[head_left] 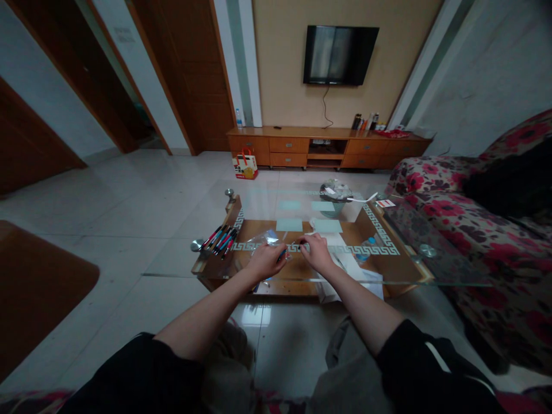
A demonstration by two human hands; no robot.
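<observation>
Both my hands are over the near edge of a glass coffee table (401,276). My left hand (265,260) and my right hand (316,251) together hold a thin pen (288,249) between their fingertips. A clear plastic wrapper (261,238) lies just behind my left hand. A row of several red, blue and black pens (221,240) lies on the glass to the left of that hand.
A glass bowl (335,192) and a white strip sit at the table's far side. Papers lie on the wooden shelf under the glass. A floral sofa (478,230) runs along the right. A TV cabinet (328,146) and wall TV stand beyond; a paper bag (245,164) is on the floor.
</observation>
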